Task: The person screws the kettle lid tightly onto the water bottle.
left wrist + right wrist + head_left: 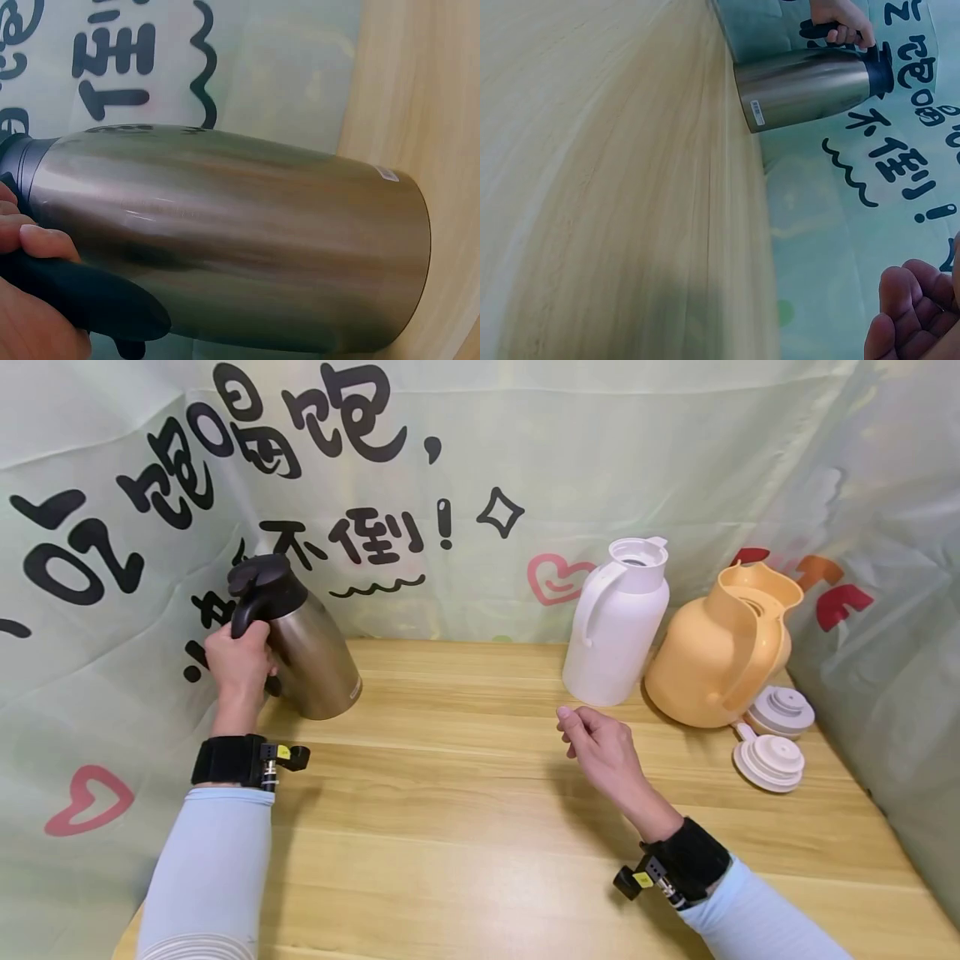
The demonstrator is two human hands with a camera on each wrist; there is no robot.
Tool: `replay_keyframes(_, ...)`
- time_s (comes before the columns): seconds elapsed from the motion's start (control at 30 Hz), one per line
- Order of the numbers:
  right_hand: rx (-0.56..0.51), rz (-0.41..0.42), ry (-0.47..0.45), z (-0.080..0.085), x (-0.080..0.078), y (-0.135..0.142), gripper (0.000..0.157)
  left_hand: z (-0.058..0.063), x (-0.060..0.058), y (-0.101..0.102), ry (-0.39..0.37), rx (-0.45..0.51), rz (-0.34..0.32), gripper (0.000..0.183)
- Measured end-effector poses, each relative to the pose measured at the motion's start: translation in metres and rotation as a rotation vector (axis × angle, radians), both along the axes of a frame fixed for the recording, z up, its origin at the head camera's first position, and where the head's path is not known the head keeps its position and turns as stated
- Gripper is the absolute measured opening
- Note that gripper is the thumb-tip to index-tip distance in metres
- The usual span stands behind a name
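At the left of the head view, my left hand [238, 662] grips the black handle of a brownish steel vacuum jug [321, 656] with a black top. The left wrist view shows the fingers wrapped round that handle, with the jug's metal body [240, 240] beside them and its base at the wooden table. My right hand [603, 753] hovers over the table with its fingers loosely curled, holding nothing. Just beyond it stands a white vacuum jug [618, 618] with its mouth uncovered. In the right wrist view the fingers [900, 300] show at the lower right corner.
An orange jug [693, 664], also uncovered, stands right of the white one. Two pale round lids lie by it: a grey-white lid [783, 714] behind and a white lid [771, 762] in front. Printed cloth [465, 435] walls the wooden table [450, 827] at back and sides.
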State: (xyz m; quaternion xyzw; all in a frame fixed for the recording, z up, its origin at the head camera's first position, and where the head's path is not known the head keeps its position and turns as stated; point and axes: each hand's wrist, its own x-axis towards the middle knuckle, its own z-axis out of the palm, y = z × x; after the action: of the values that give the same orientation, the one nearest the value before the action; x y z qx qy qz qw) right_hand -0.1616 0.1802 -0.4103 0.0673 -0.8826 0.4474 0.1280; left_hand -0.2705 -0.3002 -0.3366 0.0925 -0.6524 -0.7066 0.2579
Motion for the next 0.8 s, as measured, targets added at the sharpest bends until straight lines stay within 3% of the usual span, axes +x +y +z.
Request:
replay_keyframes(0.3,-0.003,-0.011,-0.026,-0.005,0.0,0.004,0.044,0.002,-0.003,-0.012,-0.055,-0.049,0.057,0.026)
replay_keyframes(0.53,-0.016,-0.006,-0.049,-0.008,-0.001,0.005,0.044,0.006,0.001,-0.018,-0.168,-0.356,0.177,0.025)
replay_keyframes(0.8,0.008,-0.011,-0.056,-0.013,0.0,0.005,0.042,0.013,0.013,-0.015,-0.331,-0.562,0.242,0.032)
